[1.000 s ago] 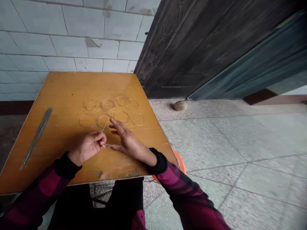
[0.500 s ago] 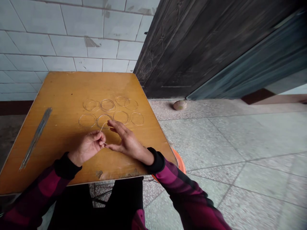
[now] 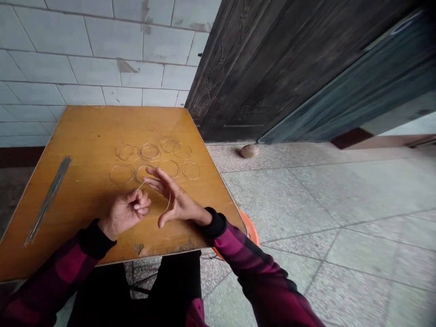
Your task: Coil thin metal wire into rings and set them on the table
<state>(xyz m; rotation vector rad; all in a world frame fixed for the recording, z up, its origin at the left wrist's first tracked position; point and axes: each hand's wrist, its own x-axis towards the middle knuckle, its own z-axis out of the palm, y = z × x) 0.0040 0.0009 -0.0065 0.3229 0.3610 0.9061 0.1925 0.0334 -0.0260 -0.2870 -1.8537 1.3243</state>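
1. Left hand (image 3: 124, 214): on the surface, image left. Left fingers (image 3: 143, 202) curled in tight, closed on one end of a thin metal wire (image 3: 169, 200).
2. Right hand (image 3: 179, 204): just right of the left hand, not touching it. Right fingers (image 3: 156, 182) spread wide, thumb (image 3: 164, 220) well apart and pointing down. The wire runs up from the left hand, passes under the right fingers and curves down beside the right palm. Contact is likely at the fingers, but cannot tell if it is gripped.
3. Wire: bent into a partial loop, held just above the surface between the hands.
4. Wire rings (image 3: 121, 173): eight, lying flat just ahead of the hands in two rows of four. Some overlap or touch. The nearest ring is just past the right fingertips.
5. Straight wire bundle (image 3: 47, 200): lying on the surface, left of the hands, well apart from them.
6. Surface (image 3: 85, 131): amber wooden tabletop, worn and chipped at the near edge.
7. Around it: tiled wall (image 3: 85, 54) behind, dark wooden door (image 3: 238, 68) to the right, a small stone (image 3: 250, 151) on the speckled tile floor (image 3: 306, 195), and an orange plastic rim (image 3: 252, 236) under the right table corner.
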